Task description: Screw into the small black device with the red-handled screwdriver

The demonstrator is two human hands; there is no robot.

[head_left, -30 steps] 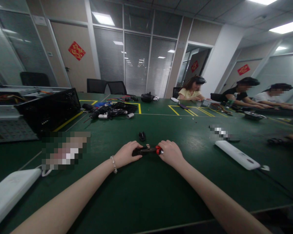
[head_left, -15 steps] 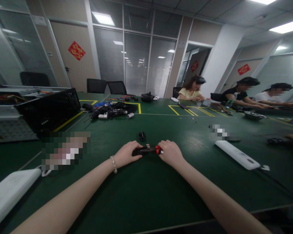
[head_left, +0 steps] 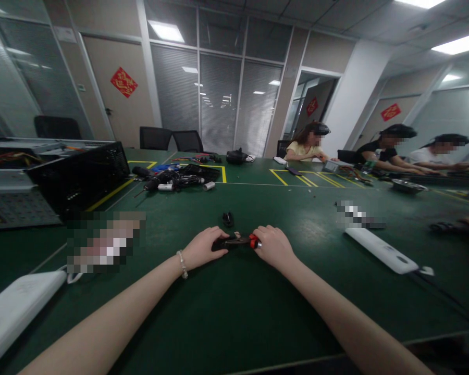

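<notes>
Both my hands rest on the green table [head_left: 226,312] and hold one small black tool [head_left: 231,242] between them. My left hand [head_left: 203,247] is curled around its black left end. My right hand [head_left: 272,245] is closed over its right end, where a red part [head_left: 254,241] shows. A small black piece [head_left: 228,219] lies on the table just beyond the tool.
A pile of black tools and parts [head_left: 175,177] lies far left beside an open black computer case [head_left: 78,177]. White power strips lie at the right [head_left: 381,249] and near left [head_left: 15,307]. Three other people sit at the far right side.
</notes>
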